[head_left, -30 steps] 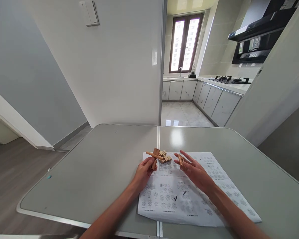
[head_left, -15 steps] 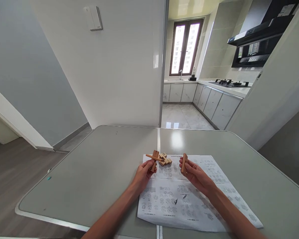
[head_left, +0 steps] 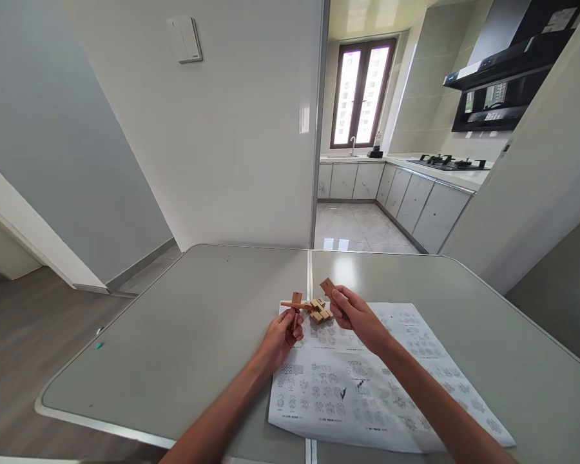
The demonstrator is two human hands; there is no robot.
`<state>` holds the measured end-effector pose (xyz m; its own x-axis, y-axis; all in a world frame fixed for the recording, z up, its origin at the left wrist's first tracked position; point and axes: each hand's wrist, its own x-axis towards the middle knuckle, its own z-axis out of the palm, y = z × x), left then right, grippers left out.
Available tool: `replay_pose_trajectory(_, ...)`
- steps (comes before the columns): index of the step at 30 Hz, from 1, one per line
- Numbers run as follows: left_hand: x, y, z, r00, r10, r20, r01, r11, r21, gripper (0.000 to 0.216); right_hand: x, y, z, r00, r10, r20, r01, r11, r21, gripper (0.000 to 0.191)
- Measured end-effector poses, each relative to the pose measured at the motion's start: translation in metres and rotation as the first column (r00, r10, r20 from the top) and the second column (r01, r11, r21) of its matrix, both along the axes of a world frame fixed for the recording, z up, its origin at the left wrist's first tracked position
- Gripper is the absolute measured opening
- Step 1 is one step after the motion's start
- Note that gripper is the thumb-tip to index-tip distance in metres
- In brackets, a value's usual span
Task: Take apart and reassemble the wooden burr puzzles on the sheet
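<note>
Shifted leftward since before, the right hand [head_left: 355, 316] pinches its wooden block [head_left: 327, 287] above the loose pieces [head_left: 319, 311] on the printed sheet [head_left: 367, 393]. The left hand [head_left: 281, 336] grips the crossed sticks [head_left: 294, 304] (light, stiff wood, probably best pinched on flat faces).

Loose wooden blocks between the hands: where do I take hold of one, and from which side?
Come from above: the loose wooden blocks lie on the printed sheet, hemmed between the left hand with its crossed sticks and the right hand with its bar. Pinch across one block's long sides near its middle; they look bunched, so probably the top one.
</note>
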<state>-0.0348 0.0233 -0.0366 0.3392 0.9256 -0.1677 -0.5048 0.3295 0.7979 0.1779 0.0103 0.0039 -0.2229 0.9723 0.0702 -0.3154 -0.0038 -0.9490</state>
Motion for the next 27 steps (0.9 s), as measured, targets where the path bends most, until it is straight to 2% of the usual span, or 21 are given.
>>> replay_pose_trajectory(4,0.001,-0.001,-0.002,0.998,-0.064,0.017,0.064,0.998,-0.01,0.04,-0.012,0.001,-0.025,0.999,-0.039,0.029,0.039,0.999,0.018,0.042)
replay_pose_trajectory(8,0.003,0.0,-0.004,0.993,-0.12,-0.006,0.12,0.993,-0.017,0.04,-0.015,-0.004,-0.042,0.999,0.021,-0.035,-0.022,0.999,-0.044,0.046)
replay_pose_trajectory(13,0.003,0.002,-0.008,0.985,-0.167,-0.045,0.167,0.986,-0.017,0.039,-0.012,-0.008,-0.041,0.993,0.012,-0.116,-0.016,0.999,-0.038,0.039)
replay_pose_trajectory(18,0.001,0.003,-0.01,0.978,-0.199,-0.065,0.2,0.98,0.003,0.04,-0.012,-0.009,-0.04,0.998,-0.001,-0.058,0.002,1.0,0.03,0.042)
replay_pose_trajectory(27,0.003,0.001,-0.009,0.963,-0.254,-0.091,0.258,0.966,0.024,0.039,-0.02,-0.017,-0.036,0.991,0.127,-0.032,-0.126,0.991,0.041,0.04)
